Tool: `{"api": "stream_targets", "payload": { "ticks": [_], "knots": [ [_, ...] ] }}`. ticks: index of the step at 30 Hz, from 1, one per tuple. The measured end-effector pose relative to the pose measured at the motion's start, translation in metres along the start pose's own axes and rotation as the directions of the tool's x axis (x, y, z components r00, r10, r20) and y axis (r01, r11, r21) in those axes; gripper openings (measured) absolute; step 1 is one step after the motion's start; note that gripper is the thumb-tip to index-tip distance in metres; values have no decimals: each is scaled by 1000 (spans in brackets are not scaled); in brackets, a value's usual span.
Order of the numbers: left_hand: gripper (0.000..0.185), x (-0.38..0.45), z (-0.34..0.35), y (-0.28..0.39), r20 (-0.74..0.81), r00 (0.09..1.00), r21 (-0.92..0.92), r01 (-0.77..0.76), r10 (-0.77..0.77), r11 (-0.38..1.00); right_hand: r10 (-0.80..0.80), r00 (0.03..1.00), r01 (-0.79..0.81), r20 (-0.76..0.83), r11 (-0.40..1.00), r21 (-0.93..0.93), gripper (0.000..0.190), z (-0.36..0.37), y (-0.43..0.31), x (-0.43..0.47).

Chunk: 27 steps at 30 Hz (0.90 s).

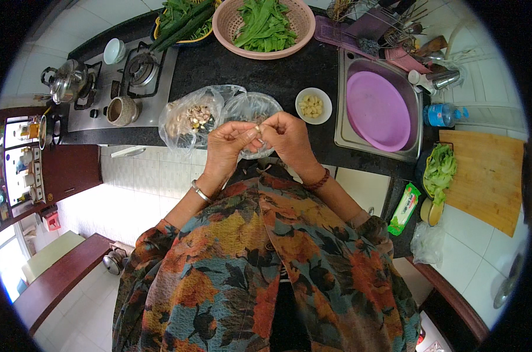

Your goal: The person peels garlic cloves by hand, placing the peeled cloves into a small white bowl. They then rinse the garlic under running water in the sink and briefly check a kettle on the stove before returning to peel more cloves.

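Observation:
My left hand (pixel 229 144) and my right hand (pixel 291 140) meet at the fingertips, pinching a small garlic clove (pixel 258 129) between them. Beneath them is a bowl lined with a clear plastic bag (pixel 261 105); my hands partly hide what lies in it. To the left, unpeeled garlic cloves (pixel 200 116) lie in an open clear plastic bag (pixel 171 121). Peeled cloves (pixel 310 106) fill the bottom of a white bowl (pixel 326 118) to the right of my right hand.
A pink colander (pixel 221 33) of leafy greens stands at the back, beside a basket with cucumbers (pixel 182 26). On the left are a gas stove (pixel 160 88), a kettle (pixel 68 81) and a stoneware pot (pixel 121 111). A purple basin (pixel 378 112) sits in the right-hand sink (pixel 349 137).

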State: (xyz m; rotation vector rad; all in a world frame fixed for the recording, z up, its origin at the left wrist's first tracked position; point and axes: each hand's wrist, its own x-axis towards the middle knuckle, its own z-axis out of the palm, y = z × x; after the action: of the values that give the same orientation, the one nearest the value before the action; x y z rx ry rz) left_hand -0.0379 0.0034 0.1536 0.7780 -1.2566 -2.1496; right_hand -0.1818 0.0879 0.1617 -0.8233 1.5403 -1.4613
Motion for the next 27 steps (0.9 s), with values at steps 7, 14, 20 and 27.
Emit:
{"api": "stream_targets", "payload": {
  "ticks": [7, 14, 20, 27],
  "knots": [
    [17, 0, 1, 1, -12, 1000, -40, 15, -15, 999, -40, 998, 40, -55, 999, -14, 14, 7, -4, 0],
    [20, 3, -6, -1, 15, 997, 49, 80, -81, 996, -49, 998, 47, -49, 998, -51, 12, 6, -2, 1],
    [19, 3, -9, 2, 27, 990, -135, 139, -137, 981, -201, 979, 185, -44, 951, -246, 11, 12, 0, 0],
    [18, 4, -13, 6, 62, 983, -209, 181, -171, 961, -137, 990, 135, -25, 989, -62, 9, 12, 6, -1]
  ]
}}
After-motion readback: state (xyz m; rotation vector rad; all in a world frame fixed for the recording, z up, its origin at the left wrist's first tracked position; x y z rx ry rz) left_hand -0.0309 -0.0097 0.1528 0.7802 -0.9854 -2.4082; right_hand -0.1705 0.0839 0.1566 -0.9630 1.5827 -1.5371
